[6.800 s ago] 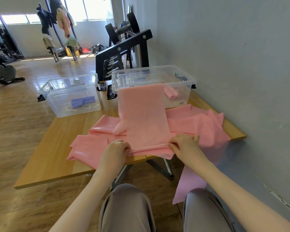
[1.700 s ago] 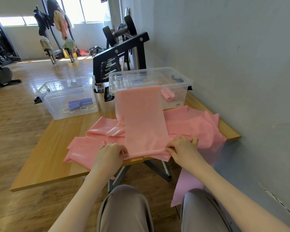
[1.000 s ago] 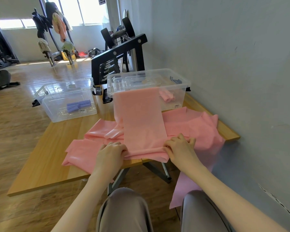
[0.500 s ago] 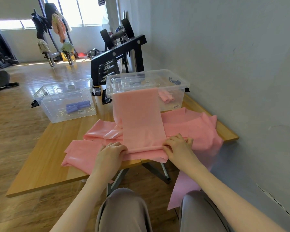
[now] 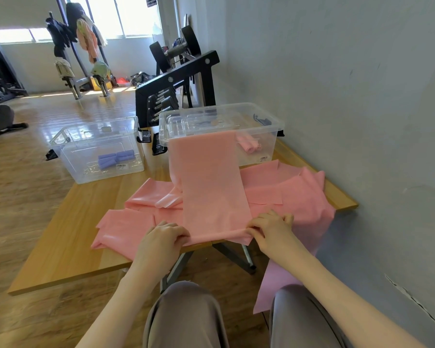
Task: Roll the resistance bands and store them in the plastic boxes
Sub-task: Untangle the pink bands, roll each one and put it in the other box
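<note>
The left box (image 5: 96,156) holds purple rolls (image 5: 116,158). The left hand (image 5: 162,241) and right hand (image 5: 271,229) each pinch the near edge of the pink band (image 5: 211,184) at the desk (image 5: 60,249) front — the roll looks just begun. Next, I judge, both grips must turn together, evenly. The band is thin, matte, limp — its far end draped over the right box (image 5: 269,146).

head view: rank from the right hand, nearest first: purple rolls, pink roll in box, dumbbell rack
From the right hand:
1. pink roll, in the box straight ahead
2. purple rolls, in the far-left box
3. dumbbell rack, behind both boxes
</note>
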